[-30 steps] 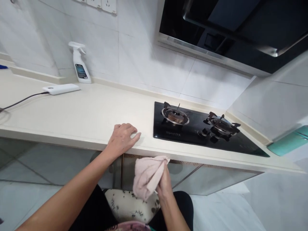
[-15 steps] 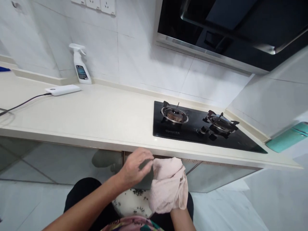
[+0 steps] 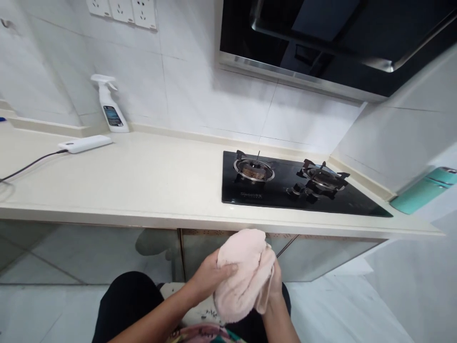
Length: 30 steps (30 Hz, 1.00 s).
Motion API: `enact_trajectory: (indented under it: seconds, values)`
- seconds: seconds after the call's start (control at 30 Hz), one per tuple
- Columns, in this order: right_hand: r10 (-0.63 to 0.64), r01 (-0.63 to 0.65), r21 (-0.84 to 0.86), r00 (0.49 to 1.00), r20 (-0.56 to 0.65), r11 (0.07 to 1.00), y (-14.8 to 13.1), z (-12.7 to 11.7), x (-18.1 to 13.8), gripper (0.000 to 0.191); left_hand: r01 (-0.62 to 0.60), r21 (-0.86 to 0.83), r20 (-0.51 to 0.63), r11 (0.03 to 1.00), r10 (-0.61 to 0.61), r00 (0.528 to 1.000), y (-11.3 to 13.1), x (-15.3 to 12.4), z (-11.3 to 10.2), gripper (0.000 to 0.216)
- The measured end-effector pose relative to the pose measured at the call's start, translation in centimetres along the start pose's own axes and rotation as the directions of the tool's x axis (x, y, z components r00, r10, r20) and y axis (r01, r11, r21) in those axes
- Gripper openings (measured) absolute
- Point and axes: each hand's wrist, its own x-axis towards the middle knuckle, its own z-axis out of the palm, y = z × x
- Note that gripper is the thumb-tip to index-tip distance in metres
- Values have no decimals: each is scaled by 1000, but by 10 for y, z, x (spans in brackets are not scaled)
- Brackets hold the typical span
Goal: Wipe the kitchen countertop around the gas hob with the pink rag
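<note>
A folded pale pink towel [image 3: 243,276] is held between my two hands, in front of the counter's edge and above my lap. My left hand [image 3: 210,276] grips its left side, thumb lying over the cloth and the other fingers hidden behind it. On the right side my right hand [image 3: 275,281] is closed on the towel, mostly covered by its hanging folds. Just beyond the towel is the black gas stove [image 3: 271,200], set into the cream countertop [image 3: 171,176].
A white spray bottle [image 3: 112,107] stands against the wall at the back left. Near it lies a white power strip-like device [image 3: 85,144] with a black cable. A range hood [image 3: 307,71] hangs over the stove. A teal object [image 3: 423,193] sits at the far right.
My left hand has moved from beside the towel onto it and now grips its left side. The towel has been turned and its folds reshaped. The view has shifted slightly.
</note>
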Motion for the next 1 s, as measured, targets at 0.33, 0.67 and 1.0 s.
enact_trajectory:
  seconds: [0.33,0.67,1.0]
  values:
    - [139,-172,151,969,204,974,1,-24,-7,68,38,-135,-45,990,-44,998,36,-14,7,84]
    - [-30,16,120,993,113,993,-26,5,-9,48,6,-27,-31,1000,-7,999,16,1,0,76]
    - [-20,13,137,998,52,991,-23,-3,-9,37,24,97,-75,995,-16,997,-11,7,2,120]
